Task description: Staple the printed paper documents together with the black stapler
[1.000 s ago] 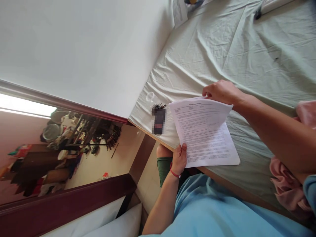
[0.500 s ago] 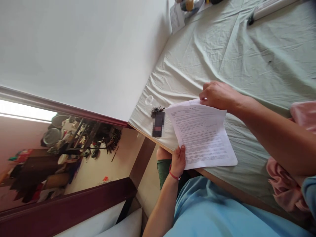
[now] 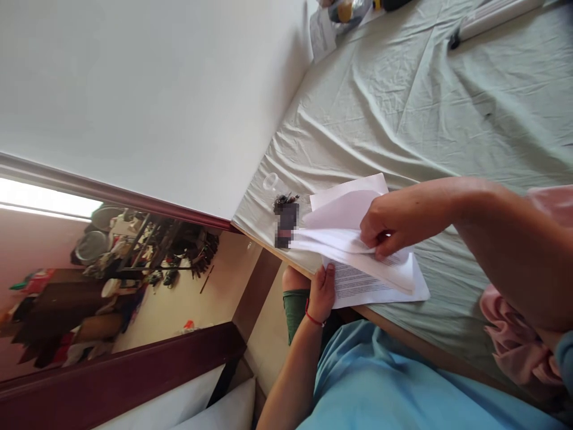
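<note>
A stack of printed paper sheets (image 3: 358,286) lies at the near edge of the cloth-covered surface. With thumb on top, my left hand (image 3: 322,286) grips the stack's lower left corner; a red band circles that wrist. My right hand (image 3: 385,224) is closed on the upper edge of several sheets, which it folds down and toward me. These lifted sheets (image 3: 340,245) curl over the print below. Behind them a blank page (image 3: 349,194) shows at the back of the stack. The fingertips under the lifted sheets are partly hidden.
A blurred-out dark object (image 3: 286,224) and a clear plastic cup (image 3: 271,182) sit left of the papers. Pink cloth (image 3: 514,334) lies at the right. A white tube-like object (image 3: 496,21) rests at the far right. A white wall panel (image 3: 156,101) borders the left.
My right hand has pulled the top edge of several sheets down toward me, uncovering a page behind. My left hand stays at the lower left corner.
</note>
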`<state>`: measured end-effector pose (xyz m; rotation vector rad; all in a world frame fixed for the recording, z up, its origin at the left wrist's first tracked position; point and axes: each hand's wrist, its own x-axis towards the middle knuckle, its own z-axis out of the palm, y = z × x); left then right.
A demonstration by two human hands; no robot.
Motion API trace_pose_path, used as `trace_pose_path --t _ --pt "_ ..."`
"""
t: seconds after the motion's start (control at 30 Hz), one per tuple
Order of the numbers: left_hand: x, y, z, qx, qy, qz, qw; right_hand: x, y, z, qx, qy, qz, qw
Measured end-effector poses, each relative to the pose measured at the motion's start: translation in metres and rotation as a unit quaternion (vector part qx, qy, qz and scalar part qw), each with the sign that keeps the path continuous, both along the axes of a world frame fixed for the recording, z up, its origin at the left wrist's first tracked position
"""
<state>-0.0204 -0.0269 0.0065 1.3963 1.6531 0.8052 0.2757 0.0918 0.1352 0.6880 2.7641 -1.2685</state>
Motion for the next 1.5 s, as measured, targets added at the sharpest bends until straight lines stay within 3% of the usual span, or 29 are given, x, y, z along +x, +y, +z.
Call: trace_pose_path --t 0.07,0.13,0.23,0.27,0.33,0.43,0.53,0.73,0.97,1.23,1.37,1.5 --pt "0.001 -0.002 0.001 -0.001 -0.006 -0.011 1.0 0.0 0.004 -0.002 0.046 -0.009 -0.072 0.996" --pt "0.002 -0.002 0.0 0.004 -0.022 -0.015 1.0 -0.001 0.012 -0.004 0.104 -0.032 -0.188 0.976" --pt "0.003 -0.002 -0.003 0.011 -0.044 -0.001 0.999 0.0 0.021 -0.004 0.203 -0.018 -0.398 0.894" --pt "0.004 -0.001 -0.004 0.009 -0.048 0.005 0.999 0.001 0.023 -0.002 0.225 0.006 -0.447 0.866" --pt "0.004 -0.001 -0.005 0.001 -0.053 0.013 0.999 0.002 0.023 0.002 0.239 0.059 -0.49 0.836" --pt "0.005 -0.004 -0.004 0.0 -0.054 0.016 0.998 0.0 0.022 0.001 0.229 0.097 -0.475 0.844" --pt "0.005 -0.013 0.002 0.017 -0.047 0.007 0.999 -0.008 0.025 -0.014 0.234 0.1 -0.418 0.872" --pt "0.002 -0.033 0.017 0.009 0.001 -0.057 0.998 -0.026 0.033 -0.041 0.257 0.069 -0.36 0.894" --pt "0.01 -0.038 0.02 0.018 0.015 -0.108 0.994 -0.015 0.024 -0.016 0.13 0.09 -0.352 0.922" --pt "0.007 -0.048 0.016 -0.03 0.008 -0.154 0.988 -0.016 0.021 -0.011 0.091 0.126 -0.324 0.933" --pt "-0.001 -0.038 0.023 0.01 0.053 -0.083 0.995 -0.02 0.018 -0.009 0.08 0.133 -0.327 0.932" --pt "0.008 -0.011 0.035 0.059 -0.026 -0.028 0.998 -0.025 0.016 -0.012 0.081 0.139 -0.318 0.934"
